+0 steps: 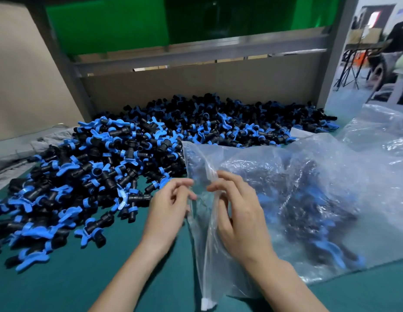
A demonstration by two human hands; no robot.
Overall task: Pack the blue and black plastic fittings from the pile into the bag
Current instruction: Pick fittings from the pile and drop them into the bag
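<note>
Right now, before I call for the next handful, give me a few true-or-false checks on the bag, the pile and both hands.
1. The bag already has fittings inside. True.
2. The pile lies to the right of the bag. False: it lies to the bag's left and behind it.
3. The left hand carries a fitting. False: it holds none; its fingers are at the bag's rim.
4. The right hand grips the bag's film near the opening. True.
</note>
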